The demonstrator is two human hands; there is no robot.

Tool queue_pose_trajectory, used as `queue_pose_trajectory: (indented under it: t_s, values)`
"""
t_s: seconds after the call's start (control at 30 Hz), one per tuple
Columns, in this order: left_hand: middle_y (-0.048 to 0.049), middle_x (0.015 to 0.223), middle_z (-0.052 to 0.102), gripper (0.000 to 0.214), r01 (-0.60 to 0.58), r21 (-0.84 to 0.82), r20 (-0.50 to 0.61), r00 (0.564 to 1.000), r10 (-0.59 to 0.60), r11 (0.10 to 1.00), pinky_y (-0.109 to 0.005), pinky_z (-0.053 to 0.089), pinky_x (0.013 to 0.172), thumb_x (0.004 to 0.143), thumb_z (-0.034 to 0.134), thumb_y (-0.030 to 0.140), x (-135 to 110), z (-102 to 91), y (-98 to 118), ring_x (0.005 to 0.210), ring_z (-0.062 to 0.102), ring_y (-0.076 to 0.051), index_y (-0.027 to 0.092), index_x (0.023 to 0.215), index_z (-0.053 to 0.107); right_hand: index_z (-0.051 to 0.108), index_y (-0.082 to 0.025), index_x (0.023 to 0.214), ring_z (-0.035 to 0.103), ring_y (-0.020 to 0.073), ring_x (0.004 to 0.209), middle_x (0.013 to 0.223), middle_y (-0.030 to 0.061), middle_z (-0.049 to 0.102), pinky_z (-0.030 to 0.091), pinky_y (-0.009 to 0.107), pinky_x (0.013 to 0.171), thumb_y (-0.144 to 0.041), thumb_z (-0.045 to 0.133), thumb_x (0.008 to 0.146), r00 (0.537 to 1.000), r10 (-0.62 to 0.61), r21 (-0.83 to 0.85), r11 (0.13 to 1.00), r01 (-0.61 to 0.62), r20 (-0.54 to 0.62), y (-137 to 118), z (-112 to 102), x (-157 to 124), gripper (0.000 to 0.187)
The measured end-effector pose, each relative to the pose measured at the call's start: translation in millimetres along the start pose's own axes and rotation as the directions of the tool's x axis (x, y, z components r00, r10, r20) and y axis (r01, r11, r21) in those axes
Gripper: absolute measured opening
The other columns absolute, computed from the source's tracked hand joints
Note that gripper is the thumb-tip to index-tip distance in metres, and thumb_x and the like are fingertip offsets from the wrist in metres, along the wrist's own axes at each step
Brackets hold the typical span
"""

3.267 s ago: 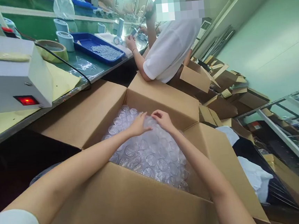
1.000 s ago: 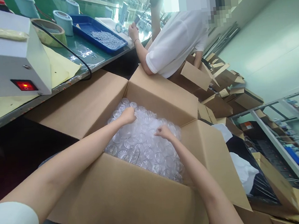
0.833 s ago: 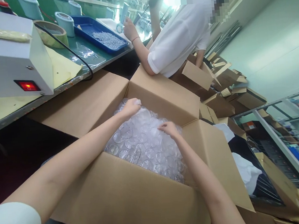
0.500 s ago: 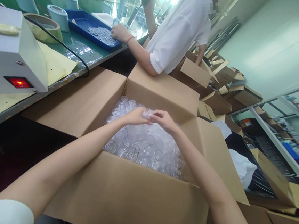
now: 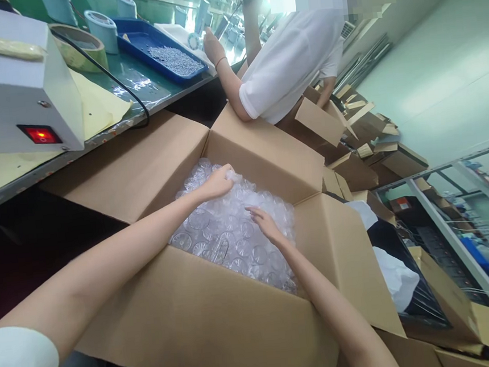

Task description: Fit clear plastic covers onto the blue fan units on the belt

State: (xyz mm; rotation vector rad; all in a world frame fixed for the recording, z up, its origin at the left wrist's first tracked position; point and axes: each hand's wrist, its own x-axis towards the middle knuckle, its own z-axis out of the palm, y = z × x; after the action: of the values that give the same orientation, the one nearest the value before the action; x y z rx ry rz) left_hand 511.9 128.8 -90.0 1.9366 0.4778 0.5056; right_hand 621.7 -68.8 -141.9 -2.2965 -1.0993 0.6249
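Note:
An open cardboard box in front of me is filled with clear round plastic pieces, several of them with ribbed, wheel-like faces. Over the far left part of the pile, my left hand is closed around a small clear plastic piece; its exact kind is too blurred to make out. To the right and nearer to me, my right hand is low over the pile with its fingers stretched out. Nothing shows in it. Whether its fingertips touch the pieces below I cannot tell.
At the upper left, a workbench holds a white machine with a lit red switch, a tape roll and a blue tray of small pellets. A co-worker in a white shirt is beyond the box. More cardboard boxes stand on the right.
My hands were together at the plastic piece; now they are apart. The right hand has moved down toward me and opened, the left slightly away with the piece. The co-worker's hand has risen from the tray.

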Motion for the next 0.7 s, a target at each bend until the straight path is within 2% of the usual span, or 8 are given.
queue_pose_trajectory:
  t_s: [0.07,0.13,0.27,0.33,0.47,0.57,0.63,0.7]
  values:
    - [-0.0018,0.078,0.063,0.015,-0.025,0.06,0.021,0.999,0.024,0.998,-0.027,0.041,0.066,0.067,0.057,0.016,-4.1,-0.3,3.4,0.073,0.058,-0.019,0.018,0.082,0.056,0.067,-0.022,0.113,0.051,0.0224,0.126,0.134,0.0075,0.058,0.046,0.038,0.1,-0.032,0.052,0.093,0.999,-0.033,0.032,0.999,0.033,0.002,-9.1,-6.8,2.0,0.027]
    - [-0.0049,0.082,0.064,0.012,-0.028,0.13,-0.02,0.999,0.031,0.991,-0.029,0.041,0.069,0.071,0.056,0.021,-5.6,-3.2,6.1,0.077,0.058,-0.022,0.018,0.083,0.056,0.068,-0.023,0.112,0.056,0.02,0.119,0.128,0.0062,0.062,0.049,0.034,0.094,-0.034,0.048,0.095,0.998,-0.051,0.05,0.998,0.05,0.025,-16.3,-13.0,6.7,0.028]
    - [-0.0118,0.091,0.063,0.013,0.039,0.242,-0.157,0.988,0.0,0.97,-0.034,0.041,0.073,0.079,0.046,0.022,-2.7,-11.5,6.4,0.084,0.059,-0.026,0.016,0.086,0.055,0.063,-0.016,0.112,0.064,0.0194,0.1,0.114,0.0078,0.066,0.053,0.039,0.086,-0.037,0.052,0.095,0.998,0.028,-0.009,1.0,-0.028,0.052,-14.9,-14.6,16.6,0.029]
    - [-0.0128,0.092,0.064,0.014,0.04,0.273,-0.149,0.989,0.001,0.961,-0.034,0.042,0.075,0.08,0.047,0.022,-1.3,-12.8,5.0,0.086,0.06,-0.027,0.015,0.088,0.056,0.062,-0.015,0.108,0.064,0.0186,0.094,0.109,0.0069,0.066,0.054,0.04,0.084,-0.036,0.057,0.093,0.992,0.095,-0.076,0.993,-0.088,0.089,-7.4,-8.9,17.0,0.026]
    - [-0.0138,0.1,0.066,0.019,-0.058,0.299,0.023,0.998,0.054,0.952,-0.036,0.043,0.083,0.078,0.053,0.021,-5.0,-3.6,3.0,0.096,0.06,-0.029,0.013,0.093,0.061,0.063,-0.016,0.104,0.064,0.0173,0.092,0.107,0.0058,0.065,0.055,0.037,0.082,-0.033,0.059,0.092,0.977,0.17,-0.173,0.974,-0.147,0.128,3.4,2.0,9.3,0.021]
    - [-0.0114,0.104,0.068,0.03,-0.13,0.269,0.214,0.974,0.073,0.954,-0.033,0.045,0.085,0.068,0.068,0.023,-14.5,13.6,3.5,0.1,0.062,-0.028,0.014,0.096,0.066,0.065,-0.015,0.097,0.064,0.016,0.088,0.1,0.0046,0.067,0.054,0.036,0.08,-0.031,0.059,0.092,0.983,0.146,-0.163,0.978,-0.127,0.115,-2.7,-2.2,4.7,0.018]
    - [-0.0072,0.097,0.07,0.035,-0.145,0.238,0.326,0.943,0.062,0.96,-0.029,0.046,0.078,0.057,0.078,0.022,-21.5,27.6,4.9,0.094,0.064,-0.026,0.016,0.09,0.069,0.066,-0.013,0.089,0.065,0.0151,0.082,0.09,0.0024,0.068,0.055,0.035,0.078,-0.03,0.063,0.089,0.988,0.092,-0.116,0.99,-0.077,0.128,-11.3,-11.6,5.4,0.016]
    - [-0.0039,0.081,0.071,0.025,-0.127,0.218,0.391,0.92,0.033,0.968,-0.026,0.046,0.069,0.056,0.079,0.023,-26.0,39.5,7.1,0.081,0.066,-0.024,0.016,0.077,0.069,0.067,-0.013,0.083,0.066,0.0148,0.079,0.083,0.0003,0.069,0.055,0.033,0.076,-0.028,0.068,0.085,0.991,0.036,-0.061,0.998,-0.028,0.132,-17.9,-24.8,10.7,0.015]
